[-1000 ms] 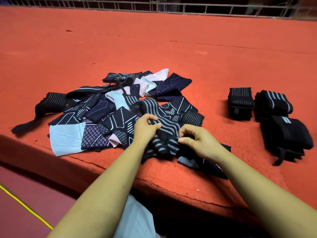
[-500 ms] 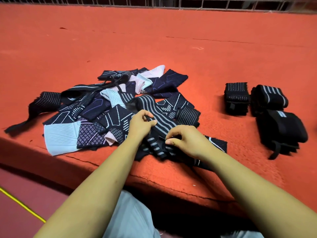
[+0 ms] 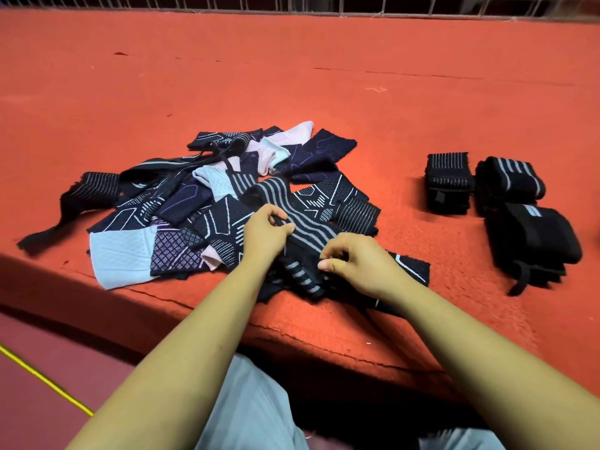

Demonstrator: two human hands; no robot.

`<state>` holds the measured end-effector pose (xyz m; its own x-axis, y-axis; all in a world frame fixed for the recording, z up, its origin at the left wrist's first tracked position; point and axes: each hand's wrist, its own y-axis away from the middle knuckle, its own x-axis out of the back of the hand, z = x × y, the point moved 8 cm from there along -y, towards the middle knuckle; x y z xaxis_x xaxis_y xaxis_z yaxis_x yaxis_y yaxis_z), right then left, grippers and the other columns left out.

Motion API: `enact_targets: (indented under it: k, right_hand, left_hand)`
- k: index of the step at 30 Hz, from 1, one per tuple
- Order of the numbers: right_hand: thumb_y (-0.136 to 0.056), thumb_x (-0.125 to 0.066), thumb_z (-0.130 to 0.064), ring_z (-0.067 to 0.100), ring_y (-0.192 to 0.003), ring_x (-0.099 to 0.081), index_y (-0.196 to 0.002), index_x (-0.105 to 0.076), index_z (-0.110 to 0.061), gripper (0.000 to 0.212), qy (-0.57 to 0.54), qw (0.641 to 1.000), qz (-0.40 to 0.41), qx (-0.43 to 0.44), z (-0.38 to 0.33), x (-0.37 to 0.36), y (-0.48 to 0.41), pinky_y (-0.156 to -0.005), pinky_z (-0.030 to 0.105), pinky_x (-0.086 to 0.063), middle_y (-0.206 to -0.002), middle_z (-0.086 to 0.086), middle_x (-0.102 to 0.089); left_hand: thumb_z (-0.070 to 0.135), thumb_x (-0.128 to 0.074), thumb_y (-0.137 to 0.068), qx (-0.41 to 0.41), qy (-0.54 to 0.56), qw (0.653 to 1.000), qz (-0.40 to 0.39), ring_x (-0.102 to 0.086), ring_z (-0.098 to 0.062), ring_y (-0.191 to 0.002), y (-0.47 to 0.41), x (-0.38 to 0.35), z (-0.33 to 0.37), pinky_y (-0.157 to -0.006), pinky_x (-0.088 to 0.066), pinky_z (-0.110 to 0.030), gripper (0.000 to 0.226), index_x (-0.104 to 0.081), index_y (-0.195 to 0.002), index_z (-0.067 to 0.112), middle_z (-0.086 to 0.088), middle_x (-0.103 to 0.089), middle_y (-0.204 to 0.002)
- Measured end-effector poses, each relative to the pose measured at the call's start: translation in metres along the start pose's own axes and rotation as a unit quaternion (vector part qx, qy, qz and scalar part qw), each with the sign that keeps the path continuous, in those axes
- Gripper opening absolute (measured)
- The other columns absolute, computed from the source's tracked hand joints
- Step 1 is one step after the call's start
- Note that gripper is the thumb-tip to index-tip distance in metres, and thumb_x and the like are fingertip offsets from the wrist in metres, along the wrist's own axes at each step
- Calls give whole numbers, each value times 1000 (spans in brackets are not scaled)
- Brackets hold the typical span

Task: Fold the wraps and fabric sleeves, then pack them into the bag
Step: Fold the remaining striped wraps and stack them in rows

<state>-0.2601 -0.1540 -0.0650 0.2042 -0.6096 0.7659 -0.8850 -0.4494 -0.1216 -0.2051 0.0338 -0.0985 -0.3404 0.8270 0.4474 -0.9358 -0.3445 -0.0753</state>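
In the last second the right hand [image 3: 354,264] slid toward the left hand [image 3: 264,232] at frame centre; both pinched the striped wrap [image 3: 311,225], apparently starting its fold.

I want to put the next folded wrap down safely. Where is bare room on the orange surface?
A bare strip lies between the loose pile and the three folded wraps at the right. All the orange surface behind the pile, up to the railing, is free too. The near edge, around the striped wrap, is crowded.
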Motion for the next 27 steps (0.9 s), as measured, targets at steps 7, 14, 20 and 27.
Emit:
enact_targets:
  k: [7, 14, 20, 27]
  right_hand:
    - [-85, -67, -15, 8, -83, -60, -80, -63, -23, 11, -187, 980, 65, 14, 6, 15, 15, -79, 20, -45, -90, -4, -66]
    - [-92, -65, -13, -3, -56, -49, -77, -60, -19, 17, -144, 981, 108, -74, 15, 14, 3, -59, 19, -37, -66, -11, -57]
    - [-87, -69, -15, 13, -86, -62, -94, -70, -19, 9, -92, 991, 75, -60, -2, -2, -2, -82, 29, -47, -91, -5, -68]
    - [-78, -80, -16, 5, -79, -59, -81, -75, -21, 7, -68, 992, 110, 3, -14, 5, -1, -75, 24, -43, -78, -12, -62]
  left_hand:
    - [14, -75, -78, 65, 19, 997, 27, -53, -19, -68, -7, 17, -22, -69, -43, -31, 17, -61, -82, 21, 6, -55, -66]
    - [59, -57, -88, 110, 10, 992, -59, -57, -14, -84, 33, 19, 4, -76, -42, -34, 45, -53, -106, 17, 1, -60, -96]
    - [29, -71, -89, -4, 25, 994, -106, -46, -2, -62, 58, 11, 24, -59, -38, -18, 17, -64, -97, 15, 8, -49, -72]
    - [16, -67, -92, -70, 54, 992, -88, -42, 4, -59, 56, 6, 25, -62, -33, -20, 4, -63, -94, 16, 12, -43, -65]
